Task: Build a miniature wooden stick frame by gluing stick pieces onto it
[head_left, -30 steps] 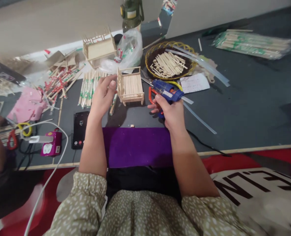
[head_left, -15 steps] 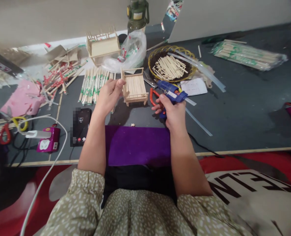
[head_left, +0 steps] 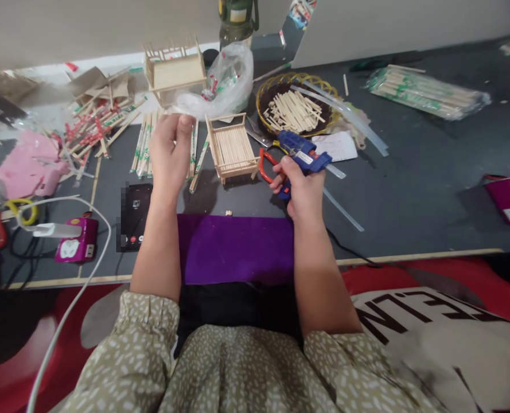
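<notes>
My right hand (head_left: 303, 186) is closed around the handle of a blue hot glue gun (head_left: 302, 152), a clear glue stick jutting from its back end. Its nozzle points left, over red-handled scissors or pliers (head_left: 264, 166). My left hand (head_left: 172, 150) hovers above a row of green-and-white wrapped chopsticks (head_left: 141, 146), fingers curled in and thumb up; whatever they may hold is hidden. Between my hands, apart from both, a small bed-like frame of wooden sticks (head_left: 232, 148) stands upright on the dark table.
A yellow-rimmed basket (head_left: 261, 109) of cut sticks stands behind the glue gun. Farther back are a larger stick model (head_left: 177, 77) and a plastic bag (head_left: 240, 74). A phone (head_left: 137, 215), a pink power socket (head_left: 77, 240) and a white cable lie left. Purple cloth (head_left: 237, 246) covers the front edge.
My left hand has let go of the small stick frame and moved left over the chopsticks. The glue gun stays in my right hand, almost unmoved. The whole view has shifted slightly.
</notes>
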